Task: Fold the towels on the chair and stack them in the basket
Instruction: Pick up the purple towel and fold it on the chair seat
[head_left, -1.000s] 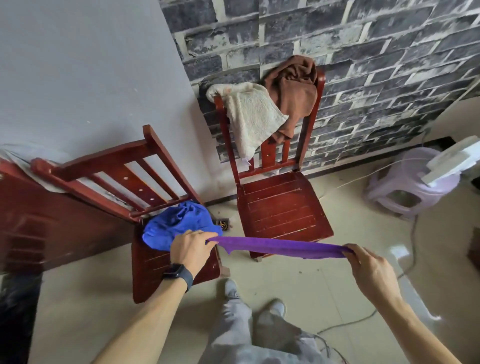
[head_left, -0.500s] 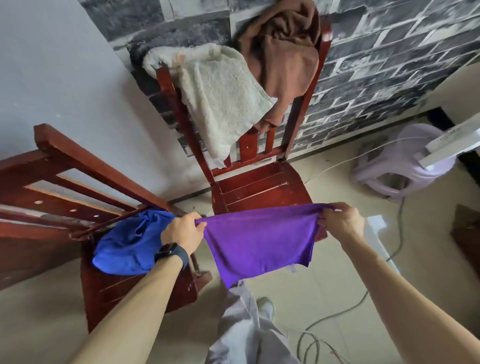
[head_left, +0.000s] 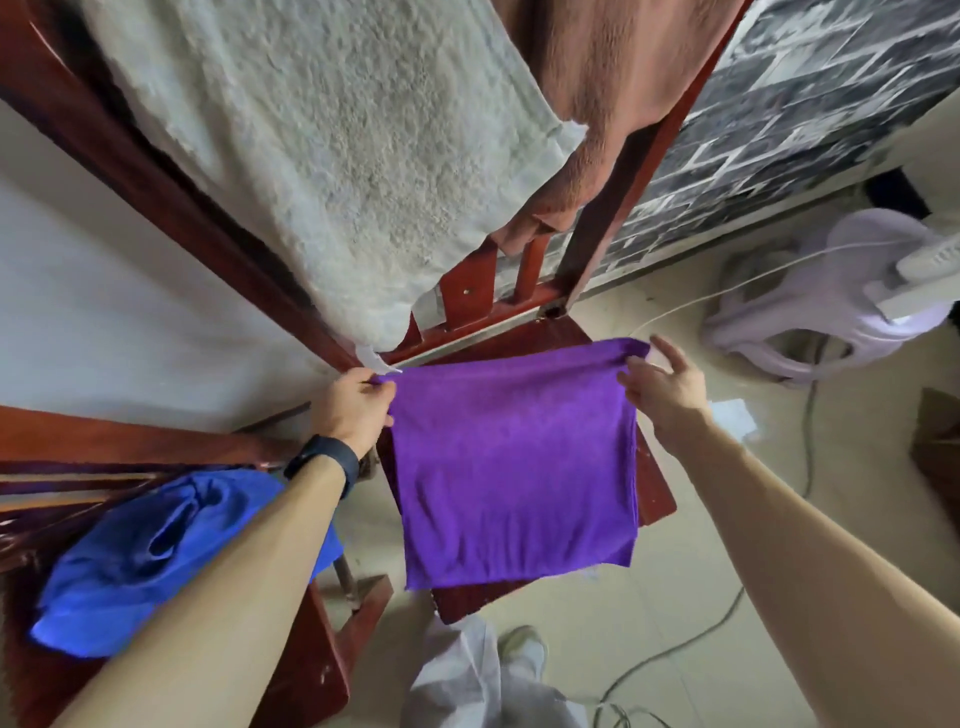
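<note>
Head view: my left hand (head_left: 353, 410) grips the purple towel (head_left: 514, 467) by its upper left corner, fingers curled round the cloth. My right hand (head_left: 662, 387) pinches the upper right corner at the thumb, its other fingers sticking out loosely. The towel hangs flat between them at frame centre, hiding most of the chair (head_left: 597, 234) seat. The white towel (head_left: 337, 156) and brown towel (head_left: 613, 78) on the chair back are cut off at the top edge. My left forearm covers part of the blue towel (head_left: 145, 561) at lower left.

Lilac stool (head_left: 779, 338), floor cable (head_left: 808, 415), brick-pattern wall (head_left: 810, 104)
</note>
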